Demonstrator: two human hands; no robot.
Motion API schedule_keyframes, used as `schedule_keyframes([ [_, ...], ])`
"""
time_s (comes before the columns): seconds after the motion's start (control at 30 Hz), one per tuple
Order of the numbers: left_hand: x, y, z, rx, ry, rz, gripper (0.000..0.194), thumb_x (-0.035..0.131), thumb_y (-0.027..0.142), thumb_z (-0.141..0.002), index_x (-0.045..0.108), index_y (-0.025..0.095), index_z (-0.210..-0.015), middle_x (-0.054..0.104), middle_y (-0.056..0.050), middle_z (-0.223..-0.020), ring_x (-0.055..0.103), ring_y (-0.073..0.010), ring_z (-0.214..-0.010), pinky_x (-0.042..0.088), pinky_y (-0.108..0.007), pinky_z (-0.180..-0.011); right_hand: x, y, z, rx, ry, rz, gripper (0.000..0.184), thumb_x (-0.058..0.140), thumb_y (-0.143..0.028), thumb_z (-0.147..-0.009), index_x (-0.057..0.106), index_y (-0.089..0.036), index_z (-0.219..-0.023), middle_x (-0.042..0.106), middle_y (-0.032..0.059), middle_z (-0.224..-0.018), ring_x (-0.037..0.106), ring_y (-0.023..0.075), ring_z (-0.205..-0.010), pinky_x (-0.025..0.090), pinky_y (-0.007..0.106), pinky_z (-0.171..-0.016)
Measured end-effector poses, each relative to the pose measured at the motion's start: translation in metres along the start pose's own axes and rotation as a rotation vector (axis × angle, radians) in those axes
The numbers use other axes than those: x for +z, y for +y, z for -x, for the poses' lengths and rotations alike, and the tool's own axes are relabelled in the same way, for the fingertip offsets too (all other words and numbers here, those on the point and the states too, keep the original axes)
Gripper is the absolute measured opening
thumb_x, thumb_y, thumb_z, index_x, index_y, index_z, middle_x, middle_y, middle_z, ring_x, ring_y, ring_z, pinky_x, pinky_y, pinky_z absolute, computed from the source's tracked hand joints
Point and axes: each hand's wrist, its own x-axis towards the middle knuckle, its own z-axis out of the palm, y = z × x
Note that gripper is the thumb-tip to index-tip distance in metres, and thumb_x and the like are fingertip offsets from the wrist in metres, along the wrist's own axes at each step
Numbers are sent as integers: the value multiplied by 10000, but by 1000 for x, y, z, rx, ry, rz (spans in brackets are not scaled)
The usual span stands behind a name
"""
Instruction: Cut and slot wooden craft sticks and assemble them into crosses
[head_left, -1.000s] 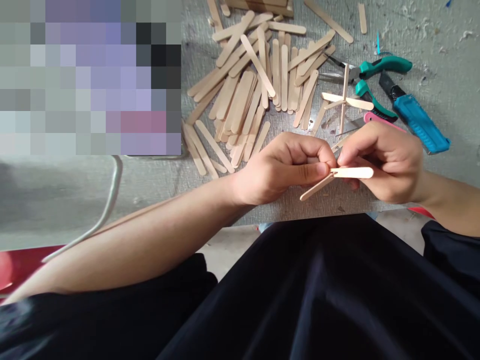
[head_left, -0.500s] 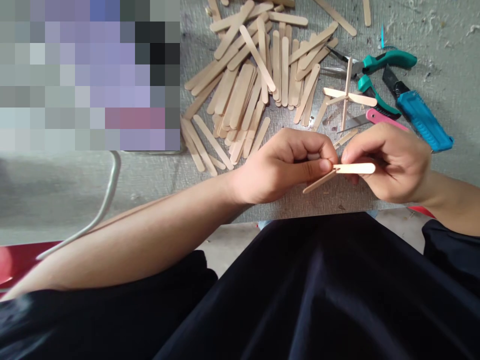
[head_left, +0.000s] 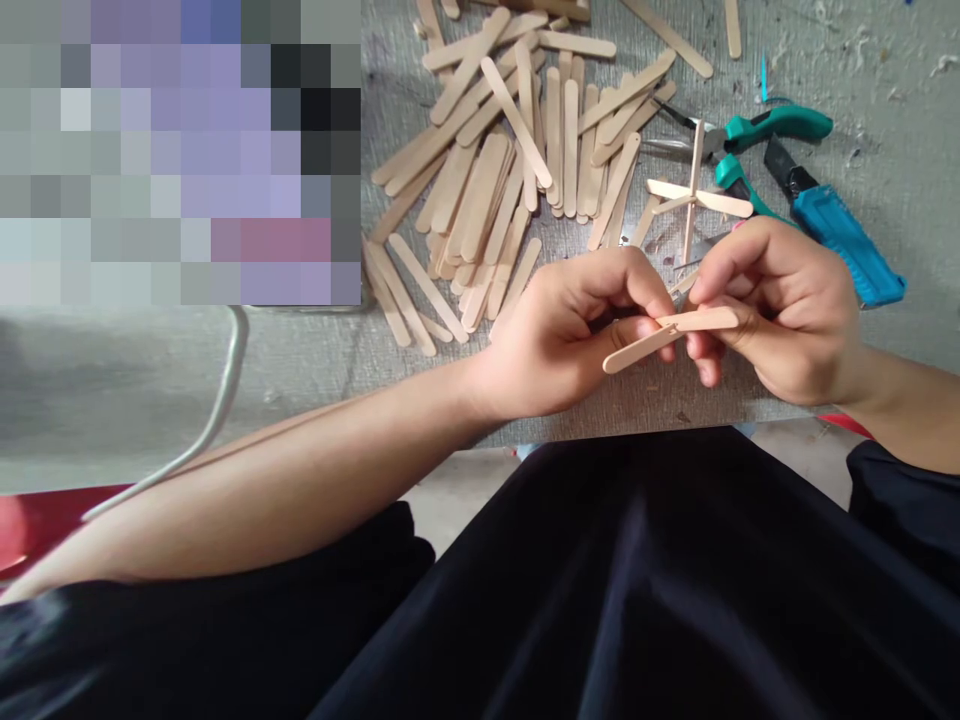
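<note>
One stick cross assembled on worktop; joined sticks pinched by left hand and right hand, seemingly unfinished; loose sticks untouched

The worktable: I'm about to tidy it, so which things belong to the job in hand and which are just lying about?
Likely part of the job:
held sticks, in the left hand with the right hand at them
crossed-stick piece
loose stick pile
perhaps the pliers and blue cutter, close by but unheld

Seemingly just lying about:
white cord
thin blue strip
</note>
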Motion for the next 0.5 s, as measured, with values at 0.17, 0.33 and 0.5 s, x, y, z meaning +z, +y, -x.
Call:
schedule_keyframes([
  [0.17,-1,-3,-1,-14,-10,14,231,819,373,-1059,705,216,-934,775,-30,-850,779,-144,-773,632,-250,-718,0,0,2,4,-24,-17,144,871,-294,-1002,733,-286,-1043,747,-26,-836,699,140,-626,583,286,-483],
  [0.33,-6,-4,-3,-17,-75,12,271,880,419,-1002,706,231,-912,767,-37,-816,771,-172,-740,605,-284,-679,-1,3,7,-50,-35,-56,189,875,-185,-977,784,-311,-1084,760,-40,-869,720,133,-663,604,269,-511],
  [0.5,-9,-2,-2,-54,-110,-32,277,837,451,-1026,705,239,-905,753,-36,-798,725,-170,-676,562,-301,-631,1,1,6,-24,-52,-108,262,875,-102,-930,794,-314,-1062,752,-49,-842,731,142,-673,613,267,-511],
])
